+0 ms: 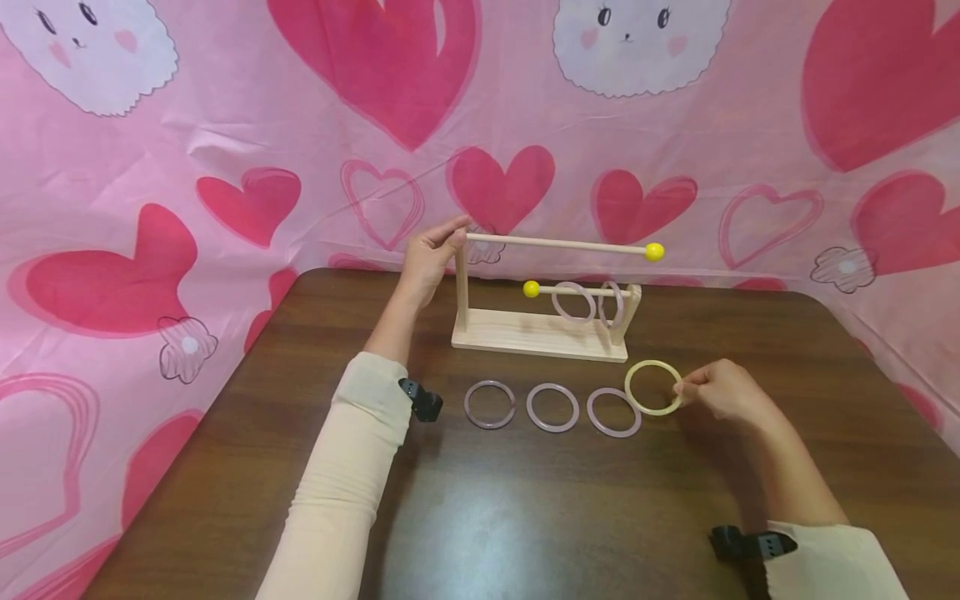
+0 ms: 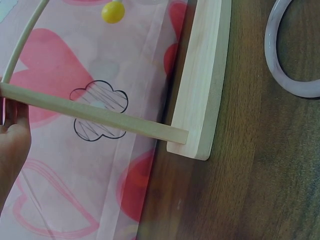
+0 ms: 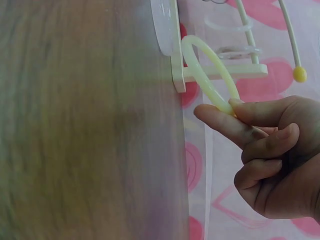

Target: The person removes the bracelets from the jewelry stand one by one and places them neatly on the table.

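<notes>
My right hand (image 1: 726, 390) pinches a pale yellow bangle (image 1: 654, 362) by its right edge between thumb and index finger. In the right wrist view this bangle (image 3: 209, 89) is tilted and held off the table, the other fingers curled beneath the pinch. At the top of the left post, my left hand (image 1: 431, 260) holds a wooden bangle stand (image 1: 525, 333) between thumb and fingers. Two lilac bangles (image 1: 573, 321) hang on the stand's lower rod. In front of it, three lilac bangles (image 1: 552, 429) lie in a row, the rightmost beside the yellow one in view.
The stand's upper rod (image 1: 555, 242) ends at the right in a yellow ball (image 1: 655, 252); the lower rod's yellow ball (image 1: 531, 289) points left. Behind the brown wooden table (image 1: 480, 517) hangs a pink cloth (image 1: 525, 108) with hearts.
</notes>
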Motion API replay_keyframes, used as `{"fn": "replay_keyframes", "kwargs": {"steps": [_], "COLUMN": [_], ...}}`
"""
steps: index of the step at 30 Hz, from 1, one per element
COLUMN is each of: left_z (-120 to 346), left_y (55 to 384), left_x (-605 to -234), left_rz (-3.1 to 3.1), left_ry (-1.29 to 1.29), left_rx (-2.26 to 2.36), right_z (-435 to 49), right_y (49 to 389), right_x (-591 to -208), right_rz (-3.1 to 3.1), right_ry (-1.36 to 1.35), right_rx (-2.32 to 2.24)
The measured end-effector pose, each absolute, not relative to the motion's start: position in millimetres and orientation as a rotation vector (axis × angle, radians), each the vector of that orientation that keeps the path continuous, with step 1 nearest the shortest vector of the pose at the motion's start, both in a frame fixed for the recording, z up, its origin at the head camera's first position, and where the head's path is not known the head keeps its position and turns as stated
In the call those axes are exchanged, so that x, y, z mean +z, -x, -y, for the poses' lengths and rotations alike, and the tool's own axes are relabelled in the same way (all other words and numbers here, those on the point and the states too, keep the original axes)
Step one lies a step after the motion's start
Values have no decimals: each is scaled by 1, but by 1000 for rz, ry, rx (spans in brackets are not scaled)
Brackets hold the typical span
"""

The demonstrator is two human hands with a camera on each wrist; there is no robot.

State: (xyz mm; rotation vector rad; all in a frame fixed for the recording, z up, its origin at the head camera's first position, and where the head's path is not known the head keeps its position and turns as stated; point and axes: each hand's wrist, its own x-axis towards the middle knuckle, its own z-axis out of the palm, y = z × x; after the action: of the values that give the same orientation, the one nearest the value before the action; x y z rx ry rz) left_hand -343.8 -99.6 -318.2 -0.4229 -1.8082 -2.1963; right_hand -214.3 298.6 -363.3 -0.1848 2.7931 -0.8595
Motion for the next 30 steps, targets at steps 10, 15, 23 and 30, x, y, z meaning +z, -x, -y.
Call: {"fn": "replay_keyframes", "kwargs": {"steps": [10,15,23,30], "left_z": [100,100,100,100], "left_y": [344,344,344,345], "left_x": [-319,-319,-319,-320], "left_rz": [1817,1805,1801,1797], "left_ry": [426,424,431,431], "left_rx": [-2190,-2193,-2192,-2196], "right_z": [-309,-313,-317,-319], "right_y": [213,210,209,210], "right_x": [-365,-367,-369,-371], "right_rz": [-2740,-2697,-2655,-2617], "right_ry": [204,184,171,167], "right_rx": [-854,-882,-913,-924]}}
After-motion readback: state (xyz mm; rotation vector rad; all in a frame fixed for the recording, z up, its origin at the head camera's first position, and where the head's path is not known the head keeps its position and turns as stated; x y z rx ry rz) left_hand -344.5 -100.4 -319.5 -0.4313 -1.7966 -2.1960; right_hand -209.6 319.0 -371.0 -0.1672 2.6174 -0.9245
